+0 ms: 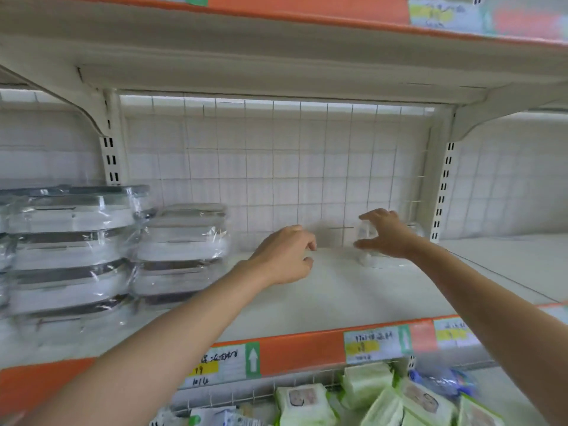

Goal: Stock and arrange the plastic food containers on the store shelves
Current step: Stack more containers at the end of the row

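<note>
Stacks of wrapped containers point(181, 250), two, stand left of both hands; left hand point(284, 256) loosely curled, empty; right hand point(387, 235) grips a clear container point(367, 238) on the shelf point(322, 299).

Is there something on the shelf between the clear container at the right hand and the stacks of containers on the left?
Only the left hand hovers in that stretch. The shelf surface is bare between the clear container, which the right hand reaches around, and the wrapped container stacks on the left.

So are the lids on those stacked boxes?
Yes, on. Each box in both stacks carries a dark-rimmed lid under clear wrap.
</note>
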`<act>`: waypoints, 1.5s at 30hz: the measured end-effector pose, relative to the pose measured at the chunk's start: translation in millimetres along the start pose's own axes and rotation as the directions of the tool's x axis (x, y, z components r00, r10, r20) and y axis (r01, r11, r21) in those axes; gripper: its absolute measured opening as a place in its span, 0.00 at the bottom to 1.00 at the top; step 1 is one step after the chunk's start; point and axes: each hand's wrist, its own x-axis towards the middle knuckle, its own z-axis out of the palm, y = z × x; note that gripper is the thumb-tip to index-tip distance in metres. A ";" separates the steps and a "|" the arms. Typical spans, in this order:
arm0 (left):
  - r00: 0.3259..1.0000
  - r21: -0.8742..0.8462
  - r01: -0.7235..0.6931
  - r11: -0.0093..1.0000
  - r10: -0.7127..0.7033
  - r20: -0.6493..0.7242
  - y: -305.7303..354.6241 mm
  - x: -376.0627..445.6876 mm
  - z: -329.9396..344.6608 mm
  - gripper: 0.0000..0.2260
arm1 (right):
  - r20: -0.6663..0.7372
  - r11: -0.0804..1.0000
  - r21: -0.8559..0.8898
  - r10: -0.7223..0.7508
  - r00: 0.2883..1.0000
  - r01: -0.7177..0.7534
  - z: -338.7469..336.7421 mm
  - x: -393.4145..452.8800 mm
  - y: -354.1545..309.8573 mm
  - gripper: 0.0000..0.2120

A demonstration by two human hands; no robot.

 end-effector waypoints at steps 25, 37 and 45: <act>0.994 -0.185 0.105 0.977 -0.104 0.011 2.9 26.5 46.5 0.40 | -0.009 0.914 0.243 -0.332 0.943 0.324 17.7 -33.2 -3.5 0.34; 0.992 -0.327 0.127 0.937 -0.126 0.025 -4.6 23.9 -9.3 0.30 | 0.255 0.666 0.746 -0.280 0.925 -0.004 32.4 -40.4 -1.3 0.36; 0.988 -0.291 0.016 0.956 -0.061 -0.144 -19.1 -10.0 -104.6 0.25 | 0.067 0.663 0.745 0.035 0.997 -0.073 17.9 -18.8 -13.2 0.28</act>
